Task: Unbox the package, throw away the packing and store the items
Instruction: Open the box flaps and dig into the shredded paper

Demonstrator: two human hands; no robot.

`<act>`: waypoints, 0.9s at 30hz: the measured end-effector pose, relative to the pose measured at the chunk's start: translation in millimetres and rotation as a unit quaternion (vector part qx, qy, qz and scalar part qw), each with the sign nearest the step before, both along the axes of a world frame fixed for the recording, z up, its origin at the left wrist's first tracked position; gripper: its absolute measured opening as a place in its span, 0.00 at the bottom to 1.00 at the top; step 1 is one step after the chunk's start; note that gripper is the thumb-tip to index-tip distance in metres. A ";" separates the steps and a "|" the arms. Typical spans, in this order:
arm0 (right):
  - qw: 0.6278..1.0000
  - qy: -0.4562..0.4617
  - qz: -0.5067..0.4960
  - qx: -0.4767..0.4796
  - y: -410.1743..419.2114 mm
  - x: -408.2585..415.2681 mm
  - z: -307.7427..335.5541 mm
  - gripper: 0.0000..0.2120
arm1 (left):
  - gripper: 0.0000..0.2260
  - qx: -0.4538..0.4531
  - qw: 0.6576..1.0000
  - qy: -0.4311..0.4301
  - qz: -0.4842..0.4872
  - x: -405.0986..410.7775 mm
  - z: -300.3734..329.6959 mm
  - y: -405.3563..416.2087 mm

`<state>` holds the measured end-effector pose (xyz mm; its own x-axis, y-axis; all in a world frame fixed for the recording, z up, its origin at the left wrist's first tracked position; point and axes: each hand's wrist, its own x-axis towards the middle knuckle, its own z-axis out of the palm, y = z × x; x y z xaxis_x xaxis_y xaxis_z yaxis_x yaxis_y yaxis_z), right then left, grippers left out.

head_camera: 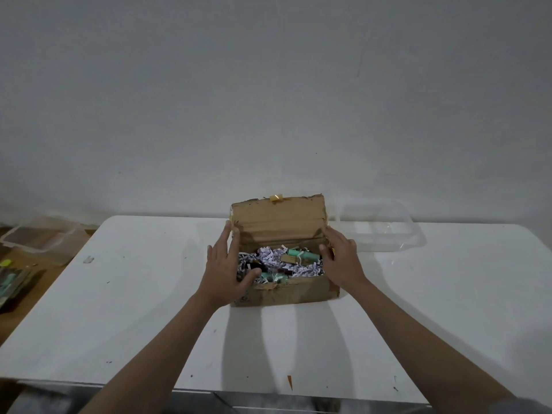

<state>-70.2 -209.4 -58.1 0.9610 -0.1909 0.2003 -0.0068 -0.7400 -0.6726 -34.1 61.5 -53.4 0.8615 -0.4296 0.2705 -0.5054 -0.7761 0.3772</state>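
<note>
A worn cardboard box stands on the white table, its lid flap raised at the back. Inside lies shredded paper packing mixed with mint-green tubes and dark small items. My left hand rests flat against the box's left side, thumb reaching over the rim into the shreds. My right hand lies against the right side, fingers spread, thumb at the rim. Neither hand holds anything.
A clear plastic container sits on the table behind the box to the right. Off the table's left edge, on the floor, are another clear plastic tub and a pile of packaged items. A wall is right behind the table.
</note>
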 end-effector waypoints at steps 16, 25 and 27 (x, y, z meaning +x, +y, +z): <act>0.997 -0.060 0.013 -0.056 2.4 -15.3 -1.6 0.20 | 0.58 -0.028 0.994 0.092 -0.044 7.7 -10.6 7.1; 0.994 0.004 0.093 -0.055 19.2 -10.2 45.0 0.13 | 0.39 -0.046 0.998 -0.013 -0.042 -3.3 11.6 -2.4; 0.992 0.075 0.084 -0.063 24.6 -7.5 51.6 0.15 | 0.28 -0.107 0.993 -0.051 -0.012 -11.0 18.5 -12.3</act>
<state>-77.8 -184.8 -6.5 0.9979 -0.0088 0.0644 0.0300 -0.8171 -0.5758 -45.2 49.3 -34.9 0.8151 -0.3741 0.4423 -0.5672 -0.6708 0.4778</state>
